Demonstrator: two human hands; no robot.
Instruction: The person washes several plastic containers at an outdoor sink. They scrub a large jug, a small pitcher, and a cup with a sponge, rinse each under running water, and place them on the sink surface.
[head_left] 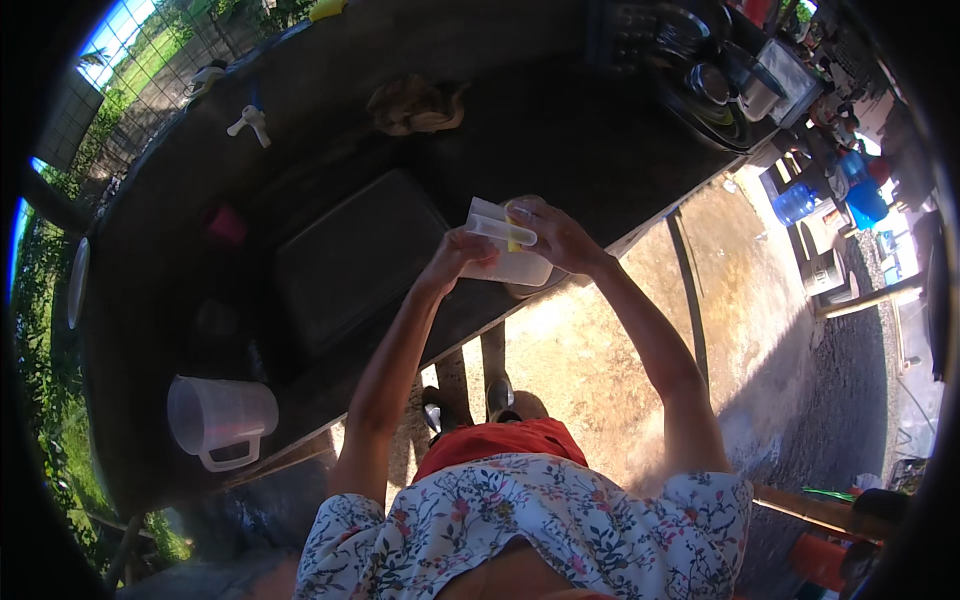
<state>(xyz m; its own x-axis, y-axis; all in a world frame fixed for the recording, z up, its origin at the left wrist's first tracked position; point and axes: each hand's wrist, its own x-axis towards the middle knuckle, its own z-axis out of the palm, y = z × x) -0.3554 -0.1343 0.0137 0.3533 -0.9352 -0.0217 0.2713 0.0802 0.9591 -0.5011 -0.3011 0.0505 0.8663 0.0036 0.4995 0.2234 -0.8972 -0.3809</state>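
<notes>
Leftmost, a clear plastic measuring jug [220,417] with a handle lies on its side near the front edge of the dark outdoor counter [560,130]. Further along, a small pink object [227,226] sits on the counter in shadow, and a white tap [250,123] stands at the counter's back edge. A dark rectangular tray [355,258] rests flat on the counter between the pink object and the hands. Behind it, a crumpled brown cloth [415,106] lies on the counter. At centre, the left hand [455,255] has its fingers closed around the near end of a translucent plastic container [503,250], held tilted just above the counter's front edge. The right hand [556,235] closes over the container's far side, its fingers also pinching a small yellow object [514,238] against it; what that object is cannot be told. To the right, stacked metal pots [735,85] crowd the counter's end, and blue containers [830,195] stand on the ground beyond.
</notes>
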